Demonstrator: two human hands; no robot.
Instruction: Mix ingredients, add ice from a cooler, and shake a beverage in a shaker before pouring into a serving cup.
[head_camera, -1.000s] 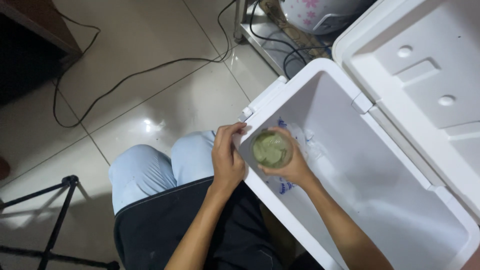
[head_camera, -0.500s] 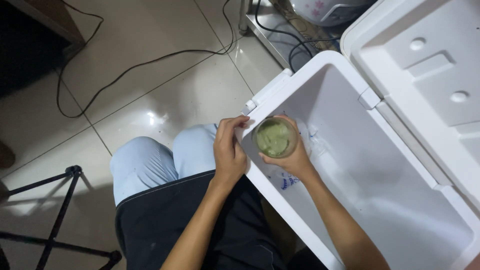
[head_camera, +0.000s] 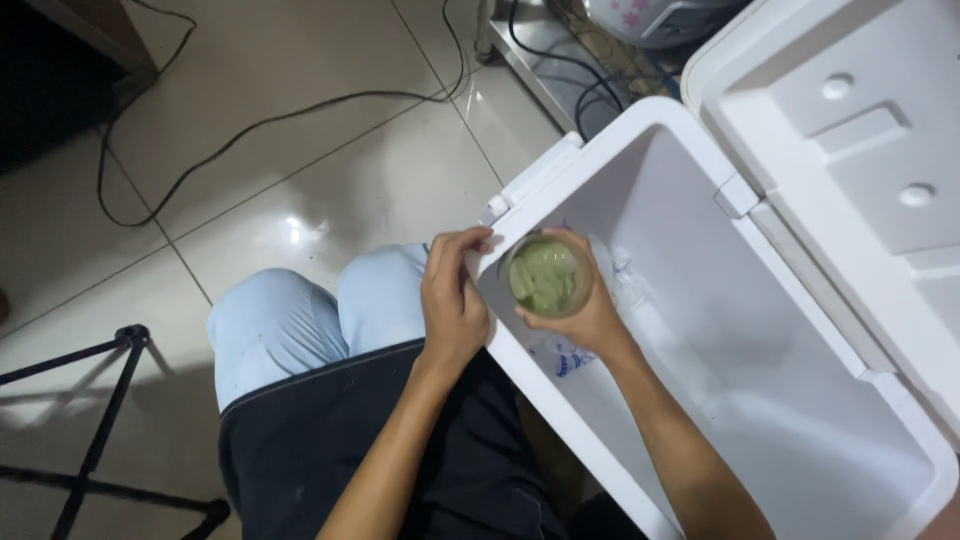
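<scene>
My right hand (head_camera: 588, 318) is wrapped around a clear cup of pale green drink with ice (head_camera: 545, 275), held just inside the near left corner of an open white cooler box (head_camera: 600, 165). On the cooler's near rim rests my left hand (head_camera: 452, 298), fingers curled over the edge right beside the cup. Clear plastic bags with blue print (head_camera: 568, 355) lie in the cooler under the cup. The hinged lid (head_camera: 860, 150) stands open to the right.
Black cables (head_camera: 250, 125) trail over the tiled floor at upper left. A black metal stand leg (head_camera: 100, 430) crosses the lower left. A metal rack with a flowered white appliance (head_camera: 650, 15) stands behind the cooler. My knees in light blue trousers (head_camera: 300, 315) sit beside the cooler.
The cup and both hands keep their place at the cooler's corner. Only the view has shifted slightly, and the cup sits a little nearer the rim.
</scene>
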